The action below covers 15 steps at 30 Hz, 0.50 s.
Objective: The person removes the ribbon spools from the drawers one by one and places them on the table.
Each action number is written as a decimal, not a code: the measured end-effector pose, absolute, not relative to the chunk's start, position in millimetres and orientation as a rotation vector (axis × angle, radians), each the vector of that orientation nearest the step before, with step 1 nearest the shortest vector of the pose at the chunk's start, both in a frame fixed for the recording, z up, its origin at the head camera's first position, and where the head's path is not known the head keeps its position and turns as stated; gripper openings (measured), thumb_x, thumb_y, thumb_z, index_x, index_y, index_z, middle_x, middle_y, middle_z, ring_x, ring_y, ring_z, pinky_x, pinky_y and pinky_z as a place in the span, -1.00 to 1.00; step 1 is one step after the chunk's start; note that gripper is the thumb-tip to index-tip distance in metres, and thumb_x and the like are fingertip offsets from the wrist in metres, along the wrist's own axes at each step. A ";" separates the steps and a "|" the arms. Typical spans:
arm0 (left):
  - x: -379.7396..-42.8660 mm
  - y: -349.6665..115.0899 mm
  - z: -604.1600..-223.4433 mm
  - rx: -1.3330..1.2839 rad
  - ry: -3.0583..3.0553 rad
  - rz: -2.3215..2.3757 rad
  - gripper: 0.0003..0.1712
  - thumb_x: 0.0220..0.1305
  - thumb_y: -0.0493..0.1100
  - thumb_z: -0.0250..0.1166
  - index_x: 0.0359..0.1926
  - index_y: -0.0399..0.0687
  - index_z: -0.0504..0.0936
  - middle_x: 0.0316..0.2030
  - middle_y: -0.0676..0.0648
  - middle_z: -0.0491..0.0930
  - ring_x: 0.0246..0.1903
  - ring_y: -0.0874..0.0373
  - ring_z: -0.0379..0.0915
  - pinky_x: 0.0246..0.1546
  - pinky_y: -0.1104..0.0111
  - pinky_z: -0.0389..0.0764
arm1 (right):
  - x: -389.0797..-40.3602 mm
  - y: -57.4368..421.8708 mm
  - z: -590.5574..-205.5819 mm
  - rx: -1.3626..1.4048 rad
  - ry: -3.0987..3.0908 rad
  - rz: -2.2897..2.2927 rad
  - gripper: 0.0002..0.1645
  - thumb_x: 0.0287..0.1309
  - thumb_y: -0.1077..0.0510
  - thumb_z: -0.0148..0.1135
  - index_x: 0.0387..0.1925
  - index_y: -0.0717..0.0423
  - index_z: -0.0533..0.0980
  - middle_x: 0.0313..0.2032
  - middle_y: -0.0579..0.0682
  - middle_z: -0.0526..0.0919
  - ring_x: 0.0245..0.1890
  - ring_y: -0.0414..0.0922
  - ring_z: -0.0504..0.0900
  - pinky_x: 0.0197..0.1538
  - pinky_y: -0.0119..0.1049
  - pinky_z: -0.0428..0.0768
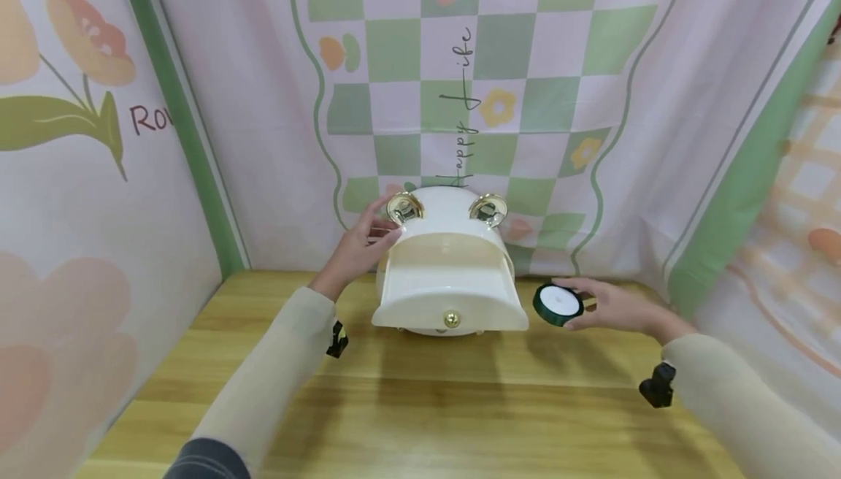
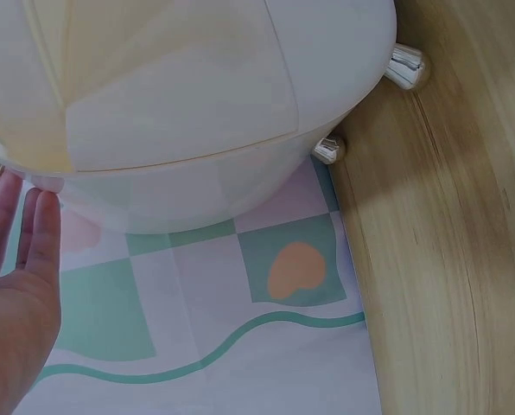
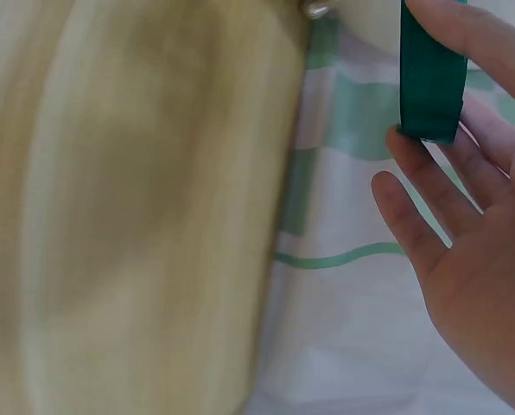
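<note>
A white frog-like storage box (image 1: 447, 205) with two gold-rimmed eyes stands on the table against the back cloth. Its curved drawer (image 1: 420, 307) is pulled out, with a gold knob (image 1: 451, 319) on the front; nothing shows inside it. My left hand (image 1: 358, 249) rests against the upper left side of the box, near one eye, its fingers fairly straight. In the left wrist view, the fingertips (image 2: 46, 203) touch the white shell. To the right of the drawer, above the table, my right hand (image 1: 617, 307) pinches a spool of dark green ribbon (image 3: 433, 78) between thumb and fingers.
The wooden table (image 1: 434, 406) spreads out in front of the box. Behind it hangs a checked green and white cloth (image 1: 506, 48), and patterned cloths also close off the left and right sides. Short metallic feet (image 2: 407, 67) hold up the box.
</note>
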<state>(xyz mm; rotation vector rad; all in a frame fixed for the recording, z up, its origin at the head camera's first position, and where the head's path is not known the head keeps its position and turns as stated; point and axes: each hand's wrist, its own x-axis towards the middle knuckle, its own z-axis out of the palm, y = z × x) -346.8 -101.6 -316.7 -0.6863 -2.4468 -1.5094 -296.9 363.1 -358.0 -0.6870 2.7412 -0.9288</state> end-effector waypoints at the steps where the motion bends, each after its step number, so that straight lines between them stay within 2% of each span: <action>1: -347.0 -101.5 -316.7 -0.687 -2.447 -1.508 -0.24 0.46 0.12 0.21 0.50 0.71 0.02 0.09 -0.05 0.54 0.09 -0.03 0.50 0.15 0.09 0.53 | -297.5 364.6 -363.6 -0.668 2.742 -0.935 0.03 0.12 -0.02 0.49 0.50 0.15 0.19 0.38 0.36 0.25 0.26 0.34 0.33 0.12 0.23 0.51; 4: -347.0 -101.4 -316.8 -0.692 -2.449 -1.503 -0.24 0.46 0.12 0.20 0.49 0.73 0.01 0.09 -0.05 0.54 0.09 -0.04 0.50 0.14 0.07 0.54 | -299.9 367.2 -381.3 -0.665 2.742 -0.948 0.02 0.11 0.00 0.50 0.49 0.17 0.21 0.32 0.35 0.35 0.20 0.30 0.41 0.06 0.14 0.55; 8: -348.3 -101.1 -316.7 -0.700 -2.452 -1.503 -0.24 0.45 0.14 0.20 0.49 0.75 0.01 0.09 -0.05 0.53 0.09 -0.04 0.49 0.13 0.06 0.55 | -302.1 366.8 -400.5 -0.665 2.711 -0.989 0.02 0.11 0.02 0.50 0.48 0.25 0.20 0.31 0.36 0.35 0.19 0.30 0.41 0.05 0.04 0.56; 15: -348.5 -101.4 -317.1 -0.690 -2.449 -1.496 -0.24 0.46 0.12 0.20 0.47 0.80 0.00 0.08 -0.04 0.54 0.10 -0.04 0.49 0.14 0.07 0.54 | -306.5 360.0 -421.0 -0.549 2.688 -1.009 0.07 0.07 -0.02 0.53 0.48 0.27 0.19 0.35 0.37 0.29 0.24 0.33 0.34 0.13 0.19 0.46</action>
